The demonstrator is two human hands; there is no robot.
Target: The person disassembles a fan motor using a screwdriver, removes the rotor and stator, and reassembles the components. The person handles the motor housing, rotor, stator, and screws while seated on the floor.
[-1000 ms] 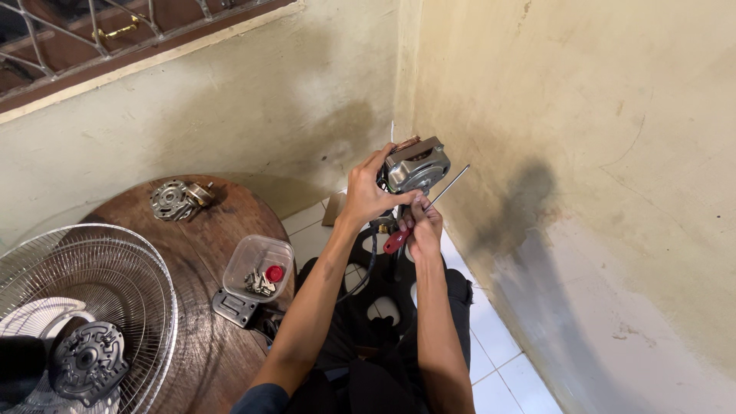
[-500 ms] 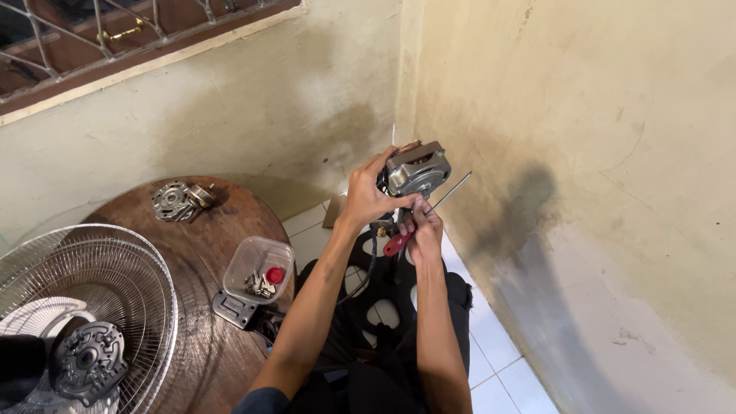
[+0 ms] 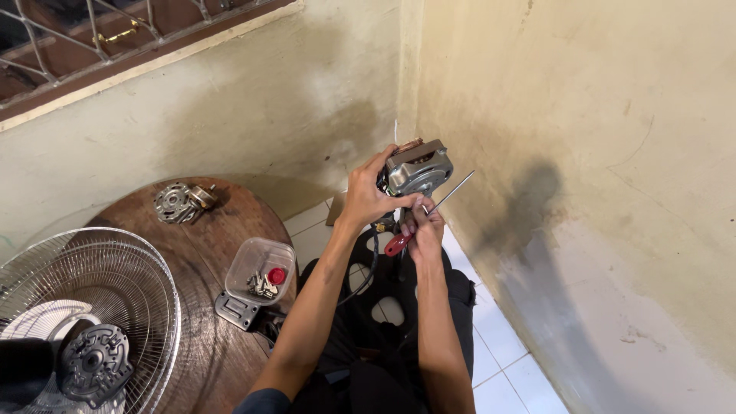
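**Up close: fan motor held against the corner wall**

Here the left hand (image 3: pixel 368 201) grips a grey fan motor (image 3: pixel 418 169), raised near the far corner of the walls. The right hand (image 3: pixel 422 230) is clenched round a red-handled screwdriver (image 3: pixel 429 215) just below it, shaft slanting up to the right. On the round wooden table (image 3: pixel 207 230) to the left lie a clear plastic tub (image 3: pixel 259 270), a metal motor cover (image 3: pixel 178 202) and a wire fan guard (image 3: pixel 92 307).

A clear plastic container (image 3: pixel 261 270) is sitting at about eight o'clock from the picture's centre, on the round wooden table (image 3: pixel 207 245). It is rectangular with rounded corners, lidless, holding small metal parts and a red cap. No labels, signs or screens are showing.
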